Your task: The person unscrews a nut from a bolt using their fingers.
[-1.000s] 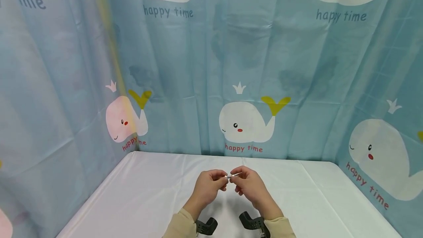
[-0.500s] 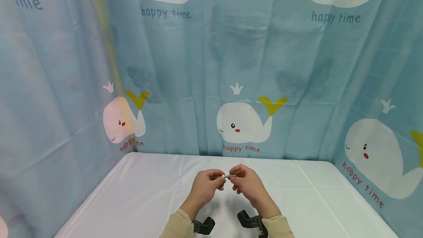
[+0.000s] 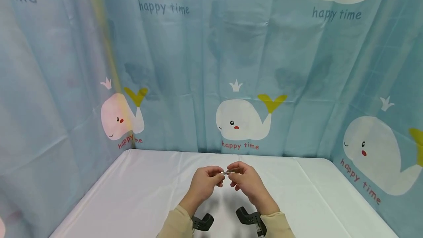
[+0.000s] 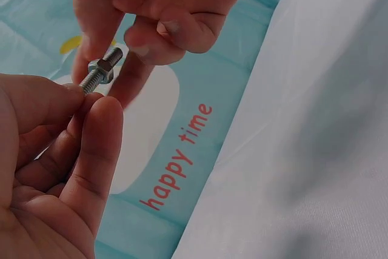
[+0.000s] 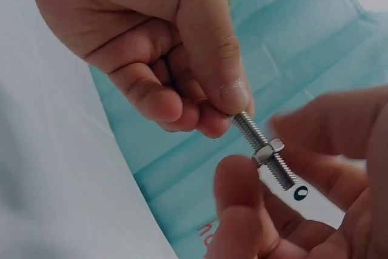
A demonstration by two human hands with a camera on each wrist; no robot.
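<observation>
I've got L hand point(image 3: 202, 183) pinching bolt point(image 5: 249, 130); R hand point(image 3: 247, 182) by nut point(image 5: 267, 152) btwn hands, can't tell if gripping.

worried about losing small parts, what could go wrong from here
The left hand pinches only one end of the threaded bolt, so it could slip or turn. The nut sits partway along the thread; if the right hand turns it outward, it might come off and drop.

Silver threaded metal bolt point(image 5: 247, 127) between bare left hand point(image 3: 202, 183) and bare right hand point(image 3: 248, 182), above white cloth-covered table point(image 3: 132, 194); silver hexagonal metal nut point(image 5: 264, 154) around bolt, between its ends; blue whale-print fabric curtain point(image 3: 185, 58) behind table and along both sides
</observation>
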